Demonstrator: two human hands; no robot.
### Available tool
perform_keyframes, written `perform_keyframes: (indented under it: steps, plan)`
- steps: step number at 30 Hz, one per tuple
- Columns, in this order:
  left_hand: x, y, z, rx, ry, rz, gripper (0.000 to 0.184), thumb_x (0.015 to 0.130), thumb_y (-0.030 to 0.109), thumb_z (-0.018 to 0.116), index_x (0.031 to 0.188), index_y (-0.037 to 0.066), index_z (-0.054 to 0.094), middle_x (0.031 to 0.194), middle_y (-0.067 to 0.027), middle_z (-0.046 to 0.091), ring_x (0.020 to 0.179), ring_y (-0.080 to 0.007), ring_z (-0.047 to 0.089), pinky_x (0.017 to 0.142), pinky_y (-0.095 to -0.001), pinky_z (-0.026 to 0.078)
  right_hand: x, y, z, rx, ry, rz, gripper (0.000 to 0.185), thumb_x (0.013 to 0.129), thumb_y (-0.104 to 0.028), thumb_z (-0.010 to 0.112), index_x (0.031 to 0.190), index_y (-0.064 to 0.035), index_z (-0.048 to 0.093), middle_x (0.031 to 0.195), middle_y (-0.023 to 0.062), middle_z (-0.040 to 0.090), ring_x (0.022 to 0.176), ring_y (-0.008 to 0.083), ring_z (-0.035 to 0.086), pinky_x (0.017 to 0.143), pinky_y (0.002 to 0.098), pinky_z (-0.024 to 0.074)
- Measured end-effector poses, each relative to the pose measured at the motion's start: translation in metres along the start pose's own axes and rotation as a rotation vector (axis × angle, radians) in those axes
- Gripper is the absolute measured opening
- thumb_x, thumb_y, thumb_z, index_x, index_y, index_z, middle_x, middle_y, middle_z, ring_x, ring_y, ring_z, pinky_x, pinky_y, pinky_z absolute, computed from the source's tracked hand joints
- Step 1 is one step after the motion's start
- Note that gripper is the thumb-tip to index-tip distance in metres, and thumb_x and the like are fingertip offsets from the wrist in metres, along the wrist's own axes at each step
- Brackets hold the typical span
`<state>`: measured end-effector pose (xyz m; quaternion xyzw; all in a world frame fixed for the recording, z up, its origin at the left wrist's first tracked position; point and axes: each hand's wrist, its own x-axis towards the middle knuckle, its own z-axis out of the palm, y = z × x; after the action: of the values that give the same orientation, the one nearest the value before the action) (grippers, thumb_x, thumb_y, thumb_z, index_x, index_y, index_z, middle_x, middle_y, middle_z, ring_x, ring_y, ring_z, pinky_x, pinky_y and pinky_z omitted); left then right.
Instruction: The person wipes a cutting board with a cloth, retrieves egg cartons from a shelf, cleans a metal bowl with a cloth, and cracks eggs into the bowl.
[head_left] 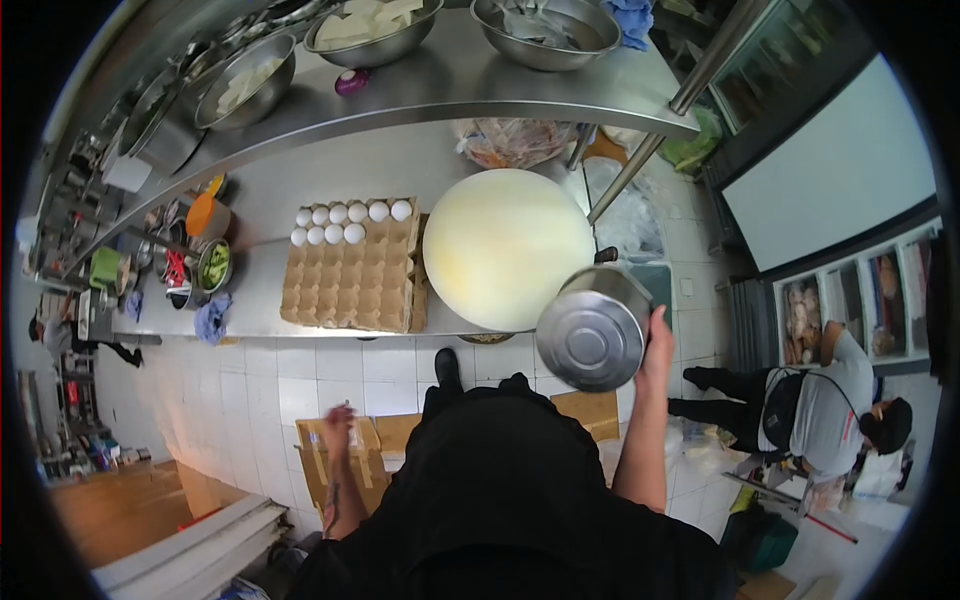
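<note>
My right hand [656, 352] grips the side of a stainless steel pot [592, 340], which is tilted so that its round base shows. The pot's dark handle [606, 255] sticks out at the far side, and its inside is hidden. Beside it on the steel counter lies a large round pale board [508, 248], partly covered by the pot. My left hand [340, 415] hangs below the counter edge, away from everything on it, fingers loosely bent and holding nothing I can see. Left of the board, a cardboard egg tray [350, 275] holds several white eggs [357, 213] in its back rows.
An upper steel shelf [430, 115] carries metal bowls [545, 35] and a purple onion [351, 82]. Blue cloth [212, 318] and a bowl of green pieces [215, 266] sit at left. Cardboard [370, 480] lies behind me. At right, another person [825, 400] reaches into a fridge.
</note>
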<state>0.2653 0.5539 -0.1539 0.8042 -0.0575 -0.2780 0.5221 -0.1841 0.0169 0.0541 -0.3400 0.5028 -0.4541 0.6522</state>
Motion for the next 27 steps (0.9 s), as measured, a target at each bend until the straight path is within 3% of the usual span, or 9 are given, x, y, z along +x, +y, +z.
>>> perform_keyframes:
  steps: [4, 8, 10, 12, 14, 16, 18, 22, 27]
  plan:
    - [0.088, 0.123, -0.06, -0.213, 0.361, 0.137, 0.029, 0.106, 0.031, 0.057, 0.119, 0.008, 0.068, 0.097, -0.0007, 0.072, 0.082, -0.0095, 0.062, 0.07, -0.0256, 0.048, -0.039, -0.091, 0.097, -0.431, -0.348, -0.353, 0.012, 0.097, -0.017, 0.073, 0.096, -0.0067, 0.067, 0.084, -0.0028, 0.064, 0.083, 0.0062, 0.057, 0.074, 0.0266, 0.0467]
    - [0.177, 0.209, -0.071, -0.197, 0.304, 0.188, 0.033, 0.106, 0.036, 0.057, 0.124, 0.01, 0.068, 0.105, -0.0013, 0.072, 0.094, -0.011, 0.063, 0.082, -0.0312, 0.049, -0.024, -0.053, 0.164, -1.158, -0.405, -1.075, 0.016, 0.082, -0.006, 0.076, 0.097, -0.0071, 0.07, 0.087, 0.0085, 0.068, 0.085, 0.0261, 0.065, 0.077, 0.0383, 0.0501]
    - [0.216, 0.235, -0.06, -0.176, 0.208, 0.208, 0.037, 0.106, 0.039, 0.057, 0.127, 0.01, 0.067, 0.112, -0.0026, 0.072, 0.101, -0.0125, 0.064, 0.087, -0.0336, 0.05, -0.02, -0.023, 0.169, -1.327, -0.385, -0.988, 0.021, 0.082, -0.006, 0.076, 0.102, -0.0059, 0.07, 0.094, 0.0107, 0.07, 0.095, 0.0309, 0.065, 0.084, 0.0412, 0.0502]
    - [0.248, 0.253, -0.048, -0.088, -0.099, 0.198, 0.058, 0.106, 0.054, 0.05, 0.144, 0.01, 0.056, 0.136, -0.0086, 0.064, 0.123, -0.02, 0.059, 0.1, -0.0409, 0.047, -0.025, -0.011, 0.178, -1.486, -0.38, -0.892, 0.026, 0.081, -0.005, 0.076, 0.107, -0.0047, 0.071, 0.101, 0.013, 0.071, 0.104, 0.0356, 0.064, 0.091, 0.0441, 0.0502]
    - [0.262, 0.268, -0.028, -0.07, -0.255, 0.13, 0.069, 0.105, 0.061, 0.044, 0.15, 0.01, 0.048, 0.145, -0.0104, 0.058, 0.13, -0.023, 0.055, 0.106, -0.0433, 0.045, -0.05, -0.013, 0.195, -1.333, -0.077, -1.166, 0.03, 0.08, -0.006, 0.075, 0.11, -0.0086, 0.072, 0.108, 0.0137, 0.071, 0.107, 0.0312, 0.064, 0.089, 0.0461, 0.0495]
    - [0.278, 0.272, -0.005, -0.195, -0.66, 0.115, 0.092, 0.1, 0.076, 0.032, 0.16, 0.007, 0.032, 0.157, -0.0125, 0.047, 0.14, -0.0284, 0.049, 0.116, -0.0456, 0.038, -0.079, -0.007, 0.217, -1.205, -0.129, -1.123, 0.029, 0.082, -0.007, 0.075, 0.111, -0.0081, 0.072, 0.11, 0.0141, 0.07, 0.107, 0.0324, 0.064, 0.09, 0.0463, 0.05]
    - [0.283, 0.268, 0.009, -0.34, -0.692, -0.174, 0.092, 0.099, 0.077, 0.034, 0.158, 0.006, 0.036, 0.155, -0.0123, 0.049, 0.138, -0.0287, 0.051, 0.116, -0.0435, 0.04, -0.101, 0.014, 0.231, -1.024, -0.3, -0.985, 0.027, 0.086, -0.01, 0.074, 0.112, -0.0072, 0.072, 0.112, 0.0142, 0.07, 0.104, 0.0342, 0.065, 0.089, 0.0458, 0.0518]
    - [0.255, 0.278, 0.033, -0.582, -0.708, -0.205, 0.088, 0.1, 0.075, 0.035, 0.155, 0.007, 0.04, 0.15, -0.0131, 0.052, 0.131, -0.0316, 0.057, 0.11, -0.0457, 0.046, -0.11, 0.059, 0.232, -1.064, -0.657, -0.552, 0.023, 0.09, -0.013, 0.073, 0.112, -0.0064, 0.071, 0.106, 0.013, 0.071, 0.09, 0.0352, 0.069, 0.078, 0.0426, 0.0554]
    - [0.235, 0.27, 0.04, -0.676, -0.682, -0.245, 0.086, 0.1, 0.074, 0.036, 0.155, 0.008, 0.04, 0.149, -0.0144, 0.053, 0.13, -0.0335, 0.057, 0.109, -0.0489, 0.048, -0.095, 0.062, 0.244, -1.019, -0.702, -0.602, 0.018, 0.091, -0.013, 0.072, 0.108, -0.0069, 0.072, 0.092, 0.0129, 0.072, 0.077, 0.0323, 0.07, 0.071, 0.0401, 0.0554]
